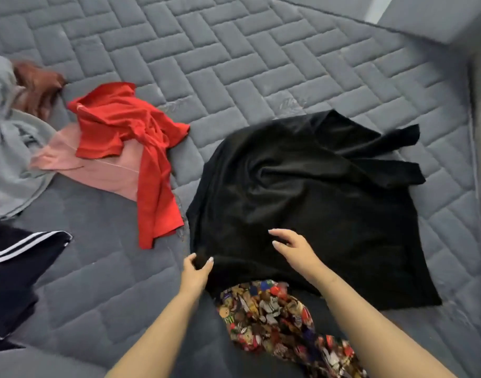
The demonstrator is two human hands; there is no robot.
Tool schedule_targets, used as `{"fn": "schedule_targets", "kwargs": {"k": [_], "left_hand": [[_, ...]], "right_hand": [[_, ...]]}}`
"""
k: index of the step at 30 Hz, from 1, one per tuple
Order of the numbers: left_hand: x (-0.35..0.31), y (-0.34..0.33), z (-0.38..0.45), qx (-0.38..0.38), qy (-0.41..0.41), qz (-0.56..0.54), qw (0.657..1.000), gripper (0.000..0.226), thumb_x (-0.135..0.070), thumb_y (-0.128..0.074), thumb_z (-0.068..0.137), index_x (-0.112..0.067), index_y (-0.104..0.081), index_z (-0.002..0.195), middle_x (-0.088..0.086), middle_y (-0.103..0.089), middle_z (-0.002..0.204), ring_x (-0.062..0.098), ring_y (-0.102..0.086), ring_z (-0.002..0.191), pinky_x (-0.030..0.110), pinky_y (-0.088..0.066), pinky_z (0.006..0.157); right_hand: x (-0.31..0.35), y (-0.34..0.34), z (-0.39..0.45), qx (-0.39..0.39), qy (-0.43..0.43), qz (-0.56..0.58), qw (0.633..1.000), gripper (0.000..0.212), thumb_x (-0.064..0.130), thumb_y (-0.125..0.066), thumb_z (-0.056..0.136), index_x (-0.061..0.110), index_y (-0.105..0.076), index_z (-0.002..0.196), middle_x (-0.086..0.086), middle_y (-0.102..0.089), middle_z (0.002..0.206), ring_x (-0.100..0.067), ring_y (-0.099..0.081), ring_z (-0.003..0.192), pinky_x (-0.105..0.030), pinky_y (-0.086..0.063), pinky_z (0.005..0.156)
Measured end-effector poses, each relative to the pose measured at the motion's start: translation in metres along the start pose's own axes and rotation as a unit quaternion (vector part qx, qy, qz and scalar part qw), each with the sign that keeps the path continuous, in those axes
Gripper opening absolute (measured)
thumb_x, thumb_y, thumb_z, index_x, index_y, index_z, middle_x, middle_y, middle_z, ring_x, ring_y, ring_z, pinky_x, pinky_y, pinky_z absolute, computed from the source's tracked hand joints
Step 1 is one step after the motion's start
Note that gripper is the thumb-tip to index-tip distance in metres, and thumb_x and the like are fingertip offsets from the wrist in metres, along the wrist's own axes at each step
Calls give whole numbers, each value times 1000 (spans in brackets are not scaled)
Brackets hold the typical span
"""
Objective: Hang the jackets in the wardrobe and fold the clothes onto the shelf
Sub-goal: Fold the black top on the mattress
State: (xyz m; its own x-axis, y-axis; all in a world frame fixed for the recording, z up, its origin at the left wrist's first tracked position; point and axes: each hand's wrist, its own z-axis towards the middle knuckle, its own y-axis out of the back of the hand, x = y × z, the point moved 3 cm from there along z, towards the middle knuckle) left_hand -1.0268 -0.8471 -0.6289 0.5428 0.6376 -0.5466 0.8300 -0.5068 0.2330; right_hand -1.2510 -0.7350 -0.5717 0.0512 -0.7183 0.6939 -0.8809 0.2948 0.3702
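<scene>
Black garment (310,186), hem pinched by left fingers (209,264); right fingers (278,233) spread above.

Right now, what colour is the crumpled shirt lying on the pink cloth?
The crumpled shirt is bright red, seen in the head view.

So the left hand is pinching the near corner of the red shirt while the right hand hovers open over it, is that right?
Not quite. The left hand pinches the near corner of the black garment, not the red shirt, which lies untouched farther left. The head view shows this. The right hand is open over it.
</scene>
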Motion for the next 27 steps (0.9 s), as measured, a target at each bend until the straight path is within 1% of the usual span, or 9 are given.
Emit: {"fn": "schedule_targets", "kwargs": {"k": [3, 7, 10, 13, 16, 19, 22, 24, 27], "left_hand": [[44, -7, 9, -35, 28, -55, 997, 61, -23, -71, 90, -11, -30, 133, 12, -47, 134, 25, -52, 121, 39, -44, 103], [76, -26, 11, -2, 105, -80, 991, 54, -48, -70, 86, -18, -43, 123, 0, -58, 121, 16, -59, 104, 34, -49, 88], [90, -41, 10, 39, 117, -87, 989, 43, -50, -64, 90, -20, -56, 120, -1, -67, 118, 18, -65, 104, 34, -55, 83], [90, -39, 6, 19, 88, -77, 993, 45, -44, -55, 97, -12, -53, 130, 5, -64, 126, 25, -62, 113, 46, -50, 101], [78, -24, -6, 4, -5, -2, 1000, 42, -40, -52, 100, -16, -53, 134, -1, -62, 129, 19, -59, 118, 44, -47, 104], [73, -3, -21, 10, -93, 72, 993, 34, -35, -52, 101, -19, -56, 131, -5, -66, 121, 13, -61, 113, 37, -49, 100], [86, 20, -27, -10, -93, 108, 990, 23, -31, -52, 101, -15, -60, 117, -1, -69, 107, 17, -65, 104, 33, -51, 85], [98, 37, -29, -41, -80, 116, 989, 21, -28, -52, 101, -11, -61, 111, 1, -69, 100, 20, -65, 100, 27, -48, 74], [122, 61, -31, -69, -27, 141, 987, 24, -27, -54, 100, -5, -58, 107, 11, -67, 102, 30, -64, 101, 35, -47, 76]], "right_hand": [[-72, -9, -23, -129, -112, 173, 970, 23, 3, -53, 98, 16, -67, 112, -2, -67, 116, -10, -61, 108, -11, -47, 77], [-165, -31, -67, -348, -289, 340, 825, 29, 9, -55, 98, 7, -57, 127, -10, -61, 120, -18, -56, 103, -30, -47, 83], [-202, -54, -86, -360, -352, 444, 741, 49, 28, -62, 95, 12, -48, 139, -1, -54, 120, -20, -52, 113, -33, -44, 91], [-210, -40, -75, -355, -304, 483, 741, 53, 42, -62, 94, 10, -51, 134, -6, -59, 119, -24, -58, 111, -35, -50, 84], [-204, -5, -50, -379, -248, 509, 732, 65, 48, -67, 89, 10, -47, 139, -5, -62, 128, -24, -63, 114, -31, -56, 77], [-200, 14, -43, -417, -324, 449, 721, 73, 55, -64, 89, 12, -40, 144, -3, -49, 142, -20, -54, 118, -31, -48, 90], [-203, -1, -62, -457, -356, 401, 709, 70, 51, -58, 94, 8, -39, 145, -4, -45, 142, -18, -44, 109, -31, -41, 92], [-208, -26, -83, -456, -356, 413, 703, 68, 46, -60, 95, 5, -39, 145, -5, -46, 143, -19, -45, 114, -31, -40, 93], [-220, -65, -118, -407, -372, 476, 685, 60, 40, -63, 95, 5, -45, 140, -5, -50, 142, -22, -51, 124, -35, -44, 103]]}}
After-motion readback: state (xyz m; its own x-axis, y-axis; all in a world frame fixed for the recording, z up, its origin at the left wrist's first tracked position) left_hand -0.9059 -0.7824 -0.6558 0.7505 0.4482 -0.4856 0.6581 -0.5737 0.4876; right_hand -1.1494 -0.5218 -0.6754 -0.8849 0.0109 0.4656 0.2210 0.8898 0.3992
